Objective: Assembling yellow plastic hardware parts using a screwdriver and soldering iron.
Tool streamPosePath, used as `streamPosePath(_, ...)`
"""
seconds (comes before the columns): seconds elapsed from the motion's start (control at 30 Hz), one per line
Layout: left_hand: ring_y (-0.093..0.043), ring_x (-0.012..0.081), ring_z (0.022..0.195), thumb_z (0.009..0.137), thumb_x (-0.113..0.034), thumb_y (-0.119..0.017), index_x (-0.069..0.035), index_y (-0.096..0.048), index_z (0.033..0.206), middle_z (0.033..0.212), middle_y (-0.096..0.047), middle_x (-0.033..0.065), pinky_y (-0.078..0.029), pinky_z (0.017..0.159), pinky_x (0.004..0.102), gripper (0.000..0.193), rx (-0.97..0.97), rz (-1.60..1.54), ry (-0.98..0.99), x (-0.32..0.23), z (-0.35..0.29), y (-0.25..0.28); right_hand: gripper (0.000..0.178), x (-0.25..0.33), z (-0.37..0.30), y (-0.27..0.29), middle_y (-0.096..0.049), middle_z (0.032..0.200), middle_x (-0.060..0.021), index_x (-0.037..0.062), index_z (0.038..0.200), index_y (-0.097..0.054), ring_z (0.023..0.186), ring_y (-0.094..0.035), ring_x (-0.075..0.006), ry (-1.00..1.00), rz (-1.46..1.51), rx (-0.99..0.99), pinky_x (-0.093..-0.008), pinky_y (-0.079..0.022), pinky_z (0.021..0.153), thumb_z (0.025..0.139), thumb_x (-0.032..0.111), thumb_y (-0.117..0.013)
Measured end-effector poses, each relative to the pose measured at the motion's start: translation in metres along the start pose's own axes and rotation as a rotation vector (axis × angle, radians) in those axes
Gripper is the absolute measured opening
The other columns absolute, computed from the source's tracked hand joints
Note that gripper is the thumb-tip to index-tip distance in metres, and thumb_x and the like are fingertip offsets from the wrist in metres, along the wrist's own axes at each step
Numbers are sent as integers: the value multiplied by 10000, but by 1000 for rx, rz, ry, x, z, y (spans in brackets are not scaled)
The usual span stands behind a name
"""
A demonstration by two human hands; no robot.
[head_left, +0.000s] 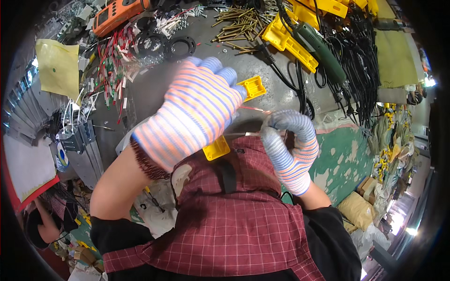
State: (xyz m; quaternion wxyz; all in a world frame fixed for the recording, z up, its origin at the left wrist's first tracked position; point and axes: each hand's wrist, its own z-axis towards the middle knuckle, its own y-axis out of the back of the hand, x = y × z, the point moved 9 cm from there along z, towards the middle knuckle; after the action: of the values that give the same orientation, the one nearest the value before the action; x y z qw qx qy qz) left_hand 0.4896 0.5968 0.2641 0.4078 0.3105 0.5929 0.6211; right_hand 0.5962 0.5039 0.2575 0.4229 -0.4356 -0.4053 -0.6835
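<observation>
Both my hands wear striped knit gloves. My left hand (194, 110) is closed around a yellow plastic housing (253, 88), seen from its back. One end of the housing sticks out past the fingers, and its other end shows below the palm; the middle is hidden. From beside the left fingers a thin reddish wire (253, 109) runs across to my right hand (290, 147). That hand's fingers are curled, with the wire's end at the fingertips. Near the right thumb lies a small white wire sleeve (252, 134); whether the thumb touches it I cannot tell.
Beyond my hands lie brass-coloured rods (241, 23), black rings (182, 47) and red and white wires (115, 65). A green handheld tool (321, 54) lies by yellow housings (286, 40) and black cables (356, 61). An orange meter (117, 16) sits at far left. Another person's arm (45, 222) shows lower left.
</observation>
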Motion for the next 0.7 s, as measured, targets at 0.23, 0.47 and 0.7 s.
streamPosePath(0.23,-620,248,848,811,-125,-688,-74,-689,937,889,-655,70,-478,789,352,136,-240,-603,319,51,-31,0,144,14,26,-16,-643,834,-74,76,906,-654,754,-591,-285,263,-374,18,-389,-450,720,789,84,-738)
streamPosePath(0.47,-583,75,788,868,-121,-698,16,-684,954,858,-675,45,-496,720,252,163,-324,-1532,768,67,-58,-52,84,-6,46,-57,-622,804,-86,91,861,-640,773,-581,-310,254,-465,81,-433,-419,725,805,135,-685)
streamPosePath(0.7,-590,78,797,876,-119,-691,14,-684,959,847,-672,42,-497,742,256,157,-355,-1584,738,70,-58,-49,118,-8,43,-70,-636,818,-69,116,884,-659,829,-582,-296,271,-584,188,-439,-382,783,793,184,-687)
